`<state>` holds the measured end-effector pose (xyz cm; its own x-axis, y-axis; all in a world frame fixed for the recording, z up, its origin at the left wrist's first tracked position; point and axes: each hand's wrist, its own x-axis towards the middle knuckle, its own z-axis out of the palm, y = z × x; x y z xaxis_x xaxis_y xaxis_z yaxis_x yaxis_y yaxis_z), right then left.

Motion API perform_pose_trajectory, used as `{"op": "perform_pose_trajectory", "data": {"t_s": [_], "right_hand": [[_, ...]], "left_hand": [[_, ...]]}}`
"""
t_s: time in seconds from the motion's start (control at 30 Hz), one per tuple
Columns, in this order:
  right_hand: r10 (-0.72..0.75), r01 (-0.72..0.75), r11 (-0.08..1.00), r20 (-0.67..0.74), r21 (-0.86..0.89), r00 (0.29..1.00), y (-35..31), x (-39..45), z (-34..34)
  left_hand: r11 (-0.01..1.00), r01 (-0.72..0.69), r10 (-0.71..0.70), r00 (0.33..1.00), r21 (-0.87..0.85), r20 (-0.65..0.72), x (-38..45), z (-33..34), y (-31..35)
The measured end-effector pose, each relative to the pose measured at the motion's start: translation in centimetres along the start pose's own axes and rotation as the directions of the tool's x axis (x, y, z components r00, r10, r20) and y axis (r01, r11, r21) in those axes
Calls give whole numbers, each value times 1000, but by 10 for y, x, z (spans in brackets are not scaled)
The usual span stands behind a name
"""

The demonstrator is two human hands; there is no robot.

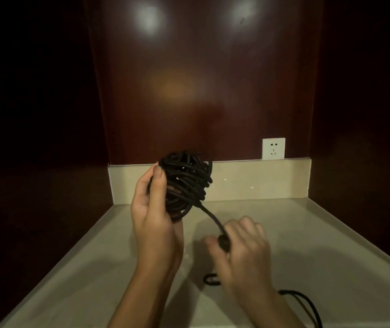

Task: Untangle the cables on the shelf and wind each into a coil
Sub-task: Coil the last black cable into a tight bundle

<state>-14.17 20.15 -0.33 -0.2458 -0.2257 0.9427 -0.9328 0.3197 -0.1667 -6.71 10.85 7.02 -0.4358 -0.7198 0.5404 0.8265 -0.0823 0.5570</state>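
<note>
Black cable: coil [184, 183] gripped in left hand [152, 214], held up above the counter [307, 233].
Right hand [241, 245]: curled round the free strand [213, 218].
Winding: judged best with even tension, turns laid side by side.
Slack: second cable [305, 304] lies near right.

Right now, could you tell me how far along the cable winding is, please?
Mostly wound: the left hand holds a thick black coil. In hand: the right hand grips the strand leading off it. Left: loose cable lies on the shelf near the right wrist.
</note>
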Motion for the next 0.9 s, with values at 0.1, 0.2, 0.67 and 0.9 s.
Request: {"op": "perform_pose_trajectory", "data": {"t_s": [0.1, 0.2, 0.67, 0.9], "right_hand": [[184, -177, 964, -17, 199, 983, 2, 6, -11], [547, -543, 651, 169, 530, 820, -11, 10, -16], [599, -817, 205, 591, 539, 540, -3, 14, -40], [421, -585, 670, 414, 457, 807, 5, 10, -64]], "left_hand": [[1000, 14, -14, 999, -2, -41, -7, 0, -3], [997, -22, 30, 994, 72, -109, -11, 5, -6], [988, -98, 115, 983, 121, -144, -17, -11, -4], [977, -92, 118, 985, 191, -129, -12, -19, 1]]}}
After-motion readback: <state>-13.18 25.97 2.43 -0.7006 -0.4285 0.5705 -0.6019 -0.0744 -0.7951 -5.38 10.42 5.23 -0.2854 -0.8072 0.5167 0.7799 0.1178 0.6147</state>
